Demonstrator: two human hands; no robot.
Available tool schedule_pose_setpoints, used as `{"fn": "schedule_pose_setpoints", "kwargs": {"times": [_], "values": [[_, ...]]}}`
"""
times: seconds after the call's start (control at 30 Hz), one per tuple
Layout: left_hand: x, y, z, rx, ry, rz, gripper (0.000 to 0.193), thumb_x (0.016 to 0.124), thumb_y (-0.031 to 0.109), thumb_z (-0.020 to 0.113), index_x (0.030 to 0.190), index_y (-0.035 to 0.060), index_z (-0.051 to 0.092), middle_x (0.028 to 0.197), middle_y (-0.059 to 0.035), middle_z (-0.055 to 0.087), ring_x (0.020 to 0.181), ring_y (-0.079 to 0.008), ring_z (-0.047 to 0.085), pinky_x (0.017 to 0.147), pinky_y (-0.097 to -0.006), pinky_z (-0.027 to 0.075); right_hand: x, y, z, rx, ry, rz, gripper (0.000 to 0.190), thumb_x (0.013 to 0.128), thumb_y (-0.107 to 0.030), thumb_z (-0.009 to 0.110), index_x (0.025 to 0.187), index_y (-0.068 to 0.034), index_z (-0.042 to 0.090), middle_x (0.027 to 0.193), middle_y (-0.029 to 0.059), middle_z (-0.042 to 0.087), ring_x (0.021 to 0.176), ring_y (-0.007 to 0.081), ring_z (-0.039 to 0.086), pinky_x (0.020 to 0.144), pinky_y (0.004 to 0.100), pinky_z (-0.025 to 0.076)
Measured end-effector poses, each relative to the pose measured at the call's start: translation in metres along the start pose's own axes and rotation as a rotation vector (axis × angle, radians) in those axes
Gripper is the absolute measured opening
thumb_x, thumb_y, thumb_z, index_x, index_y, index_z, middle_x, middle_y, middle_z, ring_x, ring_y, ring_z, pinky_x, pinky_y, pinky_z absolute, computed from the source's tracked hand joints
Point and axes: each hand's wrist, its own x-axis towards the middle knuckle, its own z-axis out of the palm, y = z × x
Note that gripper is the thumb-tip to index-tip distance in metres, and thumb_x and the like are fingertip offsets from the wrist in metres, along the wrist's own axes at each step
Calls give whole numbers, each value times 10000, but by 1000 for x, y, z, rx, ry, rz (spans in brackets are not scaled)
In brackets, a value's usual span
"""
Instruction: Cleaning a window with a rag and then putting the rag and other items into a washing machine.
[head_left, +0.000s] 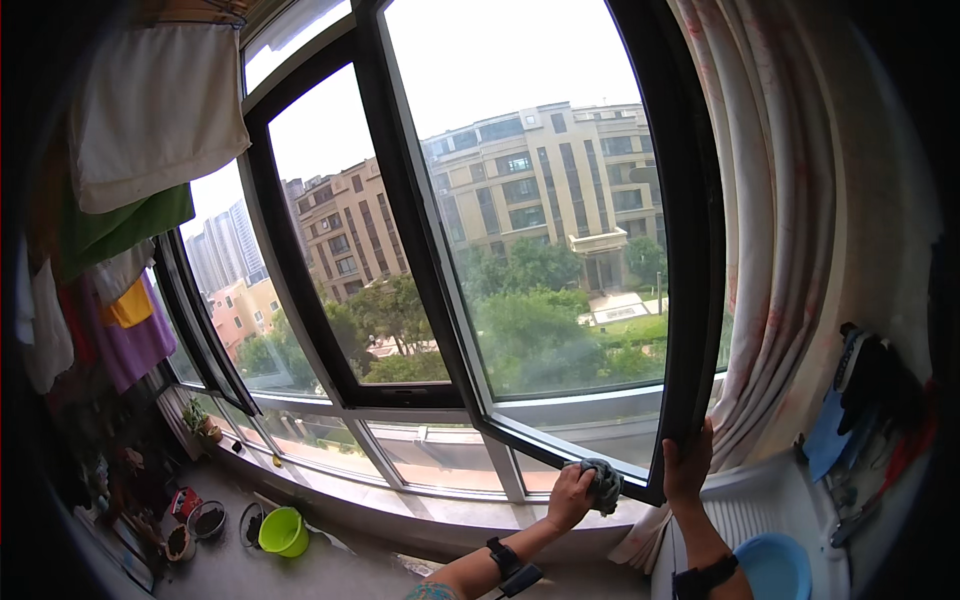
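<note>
My left hand (569, 498) grips a crumpled grey-green cloth (601, 486) against the bottom rail of the window sash. This black-framed sash (691, 247) stands swung inward, its glass pane between me and the view outside. Near its lower right corner my right hand (685, 466) grasps the outer edge of the frame, thumb on the near side; the other fingers are partly hidden. A dark strap with a small device (517, 574) is on my left forearm. Another dark strap (705, 576) wraps the right one.
Beside the sash hangs a pale patterned curtain (776, 247). A white washboard sink (750, 491) holds a blue basin (776, 566) at lower right. The windowsill (360, 495) runs below the windows. On the floor sit a lime-green bucket (283, 534) and several pots. Laundry (161, 112) hangs at left.
</note>
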Motion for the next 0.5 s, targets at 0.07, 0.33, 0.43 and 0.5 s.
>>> {"fn": "schedule_pose_setpoints", "kwargs": {"times": [0.07,0.33,0.43,0.5], "values": [[3,17,-2,20,-28,69,384,726,101,666,1099,66,579,1052,-172,556,1051,-363,536,890,-439,466,1,0,-3,-38,36,-25,858,827,-621,592,1350,23,372,1197,242,526,1105,443,507,925,485,384],[2,-19,-18,134,-24,35,386,728,92,656,1108,79,592,1065,-157,562,1034,-349,554,875,-427,473,0,-3,-10,-20,-61,19,859,771,-629,645,1311,-7,399,1124,184,552,1027,406,533,906,467,363],[3,-46,-33,193,39,-152,349,765,75,599,1112,40,593,1054,-168,566,1032,-370,550,876,-443,466,-3,-2,-15,10,-71,-9,772,822,-610,599,1284,-19,416,1094,184,549,1013,400,530,900,478,362],[3,-67,-43,159,50,-318,354,778,81,573,1127,28,588,1058,-178,563,1027,-385,548,880,-450,461,-3,4,-15,97,-81,-46,624,891,-559,537,1226,-41,443,1044,192,554,978,400,545,854,495,387]]}}
